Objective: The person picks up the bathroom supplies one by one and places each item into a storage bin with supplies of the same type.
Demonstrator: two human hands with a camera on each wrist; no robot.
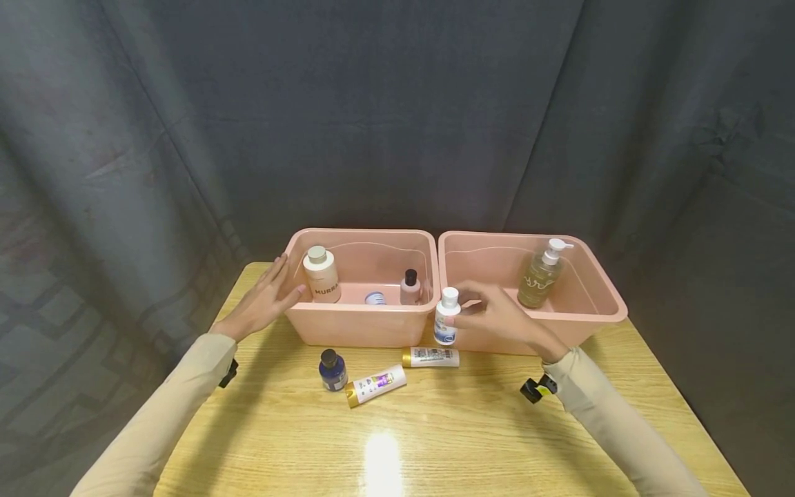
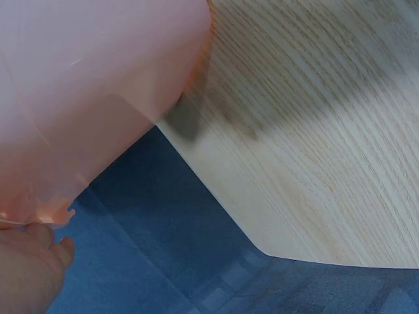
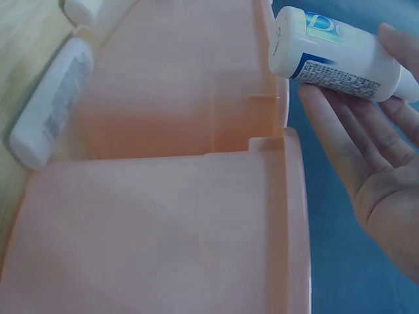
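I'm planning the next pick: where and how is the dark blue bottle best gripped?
The dark blue bottle is probably best gripped round its body, below the black cap, coming from the person's left. It appears to stand upright; the nearer gold-capped tube lies close on its right and the left bin sits behind, leaving its left side approachable.

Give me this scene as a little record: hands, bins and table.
Left hand: touching the rim of the left bin
Right hand: holding the white bottle, cap up
Left bin: MURRA bottle, black-capped bottle, small labelled item partly hidden
Right bin: pump bottle
Table: blue bottle upright; front tube and back tube, both gold-capped, lying down
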